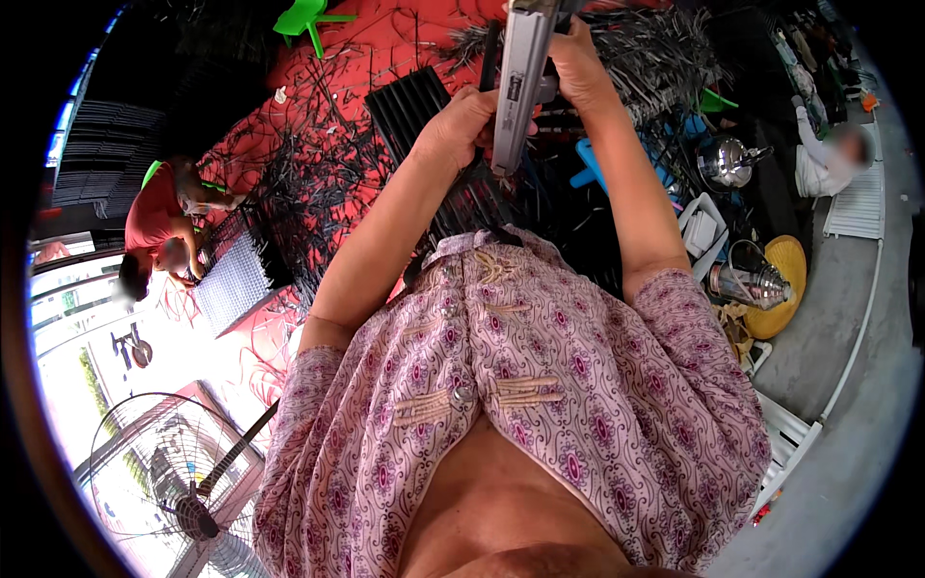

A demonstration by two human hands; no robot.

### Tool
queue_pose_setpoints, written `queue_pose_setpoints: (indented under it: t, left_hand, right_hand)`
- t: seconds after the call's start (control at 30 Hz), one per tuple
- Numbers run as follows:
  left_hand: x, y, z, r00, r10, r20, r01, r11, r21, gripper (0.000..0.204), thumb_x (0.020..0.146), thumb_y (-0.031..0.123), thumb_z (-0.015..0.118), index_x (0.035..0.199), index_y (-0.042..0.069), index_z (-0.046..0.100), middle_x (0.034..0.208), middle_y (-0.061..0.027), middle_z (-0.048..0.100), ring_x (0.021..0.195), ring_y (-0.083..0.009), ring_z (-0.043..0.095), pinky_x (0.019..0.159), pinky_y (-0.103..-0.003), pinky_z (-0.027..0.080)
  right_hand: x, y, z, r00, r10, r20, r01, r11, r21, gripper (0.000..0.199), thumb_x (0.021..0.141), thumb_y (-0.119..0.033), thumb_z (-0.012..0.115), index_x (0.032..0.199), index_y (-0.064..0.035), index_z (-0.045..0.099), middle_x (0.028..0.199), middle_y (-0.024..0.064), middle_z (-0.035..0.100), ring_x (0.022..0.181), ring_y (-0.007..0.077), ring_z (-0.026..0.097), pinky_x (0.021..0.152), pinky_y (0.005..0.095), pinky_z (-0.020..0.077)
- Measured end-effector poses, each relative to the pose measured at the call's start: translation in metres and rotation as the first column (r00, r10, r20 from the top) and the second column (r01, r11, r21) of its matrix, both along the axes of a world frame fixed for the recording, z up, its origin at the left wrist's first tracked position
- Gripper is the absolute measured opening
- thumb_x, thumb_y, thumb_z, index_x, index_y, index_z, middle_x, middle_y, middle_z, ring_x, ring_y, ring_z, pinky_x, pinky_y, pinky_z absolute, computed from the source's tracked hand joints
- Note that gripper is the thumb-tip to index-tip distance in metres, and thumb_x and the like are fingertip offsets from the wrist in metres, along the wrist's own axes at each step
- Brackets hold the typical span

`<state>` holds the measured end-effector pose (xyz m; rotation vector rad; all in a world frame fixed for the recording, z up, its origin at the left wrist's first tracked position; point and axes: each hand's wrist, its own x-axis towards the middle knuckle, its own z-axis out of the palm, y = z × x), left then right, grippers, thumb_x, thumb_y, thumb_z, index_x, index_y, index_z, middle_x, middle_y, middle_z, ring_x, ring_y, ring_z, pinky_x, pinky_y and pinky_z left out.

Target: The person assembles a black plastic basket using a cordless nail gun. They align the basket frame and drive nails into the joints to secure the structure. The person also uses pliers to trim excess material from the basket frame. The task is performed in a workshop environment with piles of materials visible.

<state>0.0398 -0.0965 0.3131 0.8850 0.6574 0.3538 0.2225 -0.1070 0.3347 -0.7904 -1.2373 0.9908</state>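
Note:
At the top middle, my right hand point(581, 69) is closed round the handle side of a staple gun point(520, 87), which has a long grey metal magazine and black parts. Just left of the magazine, my left hand point(462, 125) is closed, with a black bar point(490, 56) rising from its curled fingers. The magazine partly hides those fingertips. Beside my left wrist lies a black slatted panel point(405, 106), and more dark slats show below the hand. Whatever the tool's far end touches is beyond the picture's upper edge.
Loose black strips point(328, 164) litter the red floor, with a grey strip bundle point(665, 63) at right. A green stool point(306, 21), blue stool point(588, 164), metal kettle point(725, 161) and fan point(193, 511) stand around. Two people point(159, 217) work at the sides, one by a woven panel point(234, 284).

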Motion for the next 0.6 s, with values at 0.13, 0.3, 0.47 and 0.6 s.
queue_pose_setpoints:
  t: [0.13, 0.3, 0.47, 0.6]
  left_hand:
    - [0.026, 0.004, 0.0, 0.974, 0.185, 0.128, -0.202, 0.969, 0.14, 0.026, 0.086, 0.025, 0.066, 0.086, -0.001, 0.069, 0.071, -0.0124, 0.069, 0.057, -0.0149, 0.066, 0.049, -0.026, 0.05]
    - [0.031, 0.005, 0.004, 0.977, 0.207, 0.039, -0.211, 0.971, 0.117, 0.029, 0.086, 0.028, 0.066, 0.082, -0.001, 0.068, 0.075, -0.0127, 0.07, 0.057, -0.017, 0.067, 0.049, -0.027, 0.051]
    - [0.014, 0.009, -0.006, 0.989, -0.052, -0.141, 0.086, 0.967, 0.241, 0.032, 0.088, 0.033, 0.063, 0.1, 0.003, 0.068, 0.081, -0.0096, 0.071, 0.064, -0.0115, 0.065, 0.052, -0.027, 0.049]
    - [0.03, -0.009, 0.004, 0.853, 0.379, -0.359, 0.187, 0.421, 0.888, 0.029, 0.089, 0.024, 0.058, 0.105, 0.002, 0.066, 0.068, -0.0129, 0.064, 0.059, -0.0177, 0.06, 0.055, -0.033, 0.044]
  right_hand:
    - [0.002, 0.007, 0.016, 0.999, -0.036, 0.005, 0.037, 0.999, -0.021, 0.005, 0.077, -0.007, 0.066, 0.081, -0.005, 0.065, 0.064, 0.0026, 0.061, 0.059, 0.0102, 0.057, 0.057, 0.0268, 0.0449]
    - [0.004, 0.008, 0.011, 0.989, -0.141, -0.041, 0.14, 0.99, -0.018, 0.01, 0.078, -0.008, 0.066, 0.088, -0.0064, 0.068, 0.077, -0.0004, 0.064, 0.066, 0.0084, 0.06, 0.061, 0.026, 0.0472]
    - [0.018, 0.002, -0.003, 0.988, -0.032, -0.149, 0.02, 0.996, -0.085, 0.017, 0.078, -0.011, 0.066, 0.095, -0.0048, 0.069, 0.082, 0.0039, 0.069, 0.071, 0.0126, 0.067, 0.064, 0.0286, 0.0536]
    - [0.047, -0.009, -0.041, 0.975, -0.086, -0.204, 0.066, 0.993, -0.101, 0.019, 0.079, -0.013, 0.067, 0.096, -0.0049, 0.069, 0.084, 0.0043, 0.07, 0.072, 0.0128, 0.067, 0.065, 0.0288, 0.0539]
